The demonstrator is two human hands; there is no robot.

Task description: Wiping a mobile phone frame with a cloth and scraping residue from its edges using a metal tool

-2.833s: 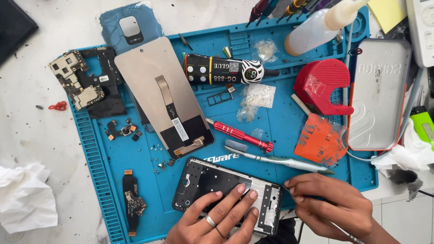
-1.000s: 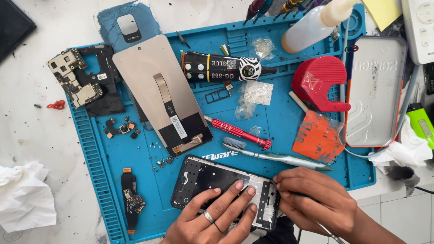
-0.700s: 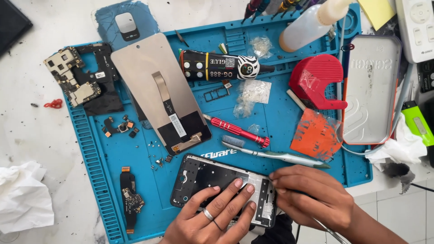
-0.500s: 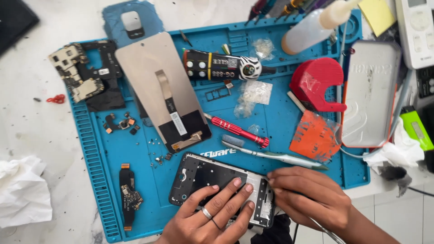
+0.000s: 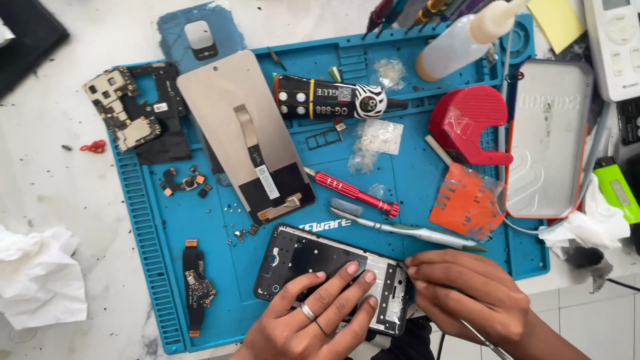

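Observation:
A black phone frame (image 5: 300, 257) lies at the near edge of the blue work mat (image 5: 153, 227). My left hand (image 5: 313, 320), with a ring on one finger, presses flat on the frame's right half and holds it down. My right hand (image 5: 467, 293) pinches a thin metal tool (image 5: 483, 341). Its fingertips sit at the frame's right edge. The tool's tip is hidden under the fingers.
On the mat lie a screen panel (image 5: 240, 127), a circuit board (image 5: 127, 113), a flex cable (image 5: 197, 287), a glue tube (image 5: 327, 99), a red screwdriver (image 5: 353, 193), a toothbrush (image 5: 413, 232), a red tape holder (image 5: 467, 123) and a metal tin (image 5: 550, 133). A crumpled tissue (image 5: 37, 277) lies left.
My right hand has slid a little left, up to the frame's right edge. My left hand stays pressed on the frame. The view has shifted slightly.

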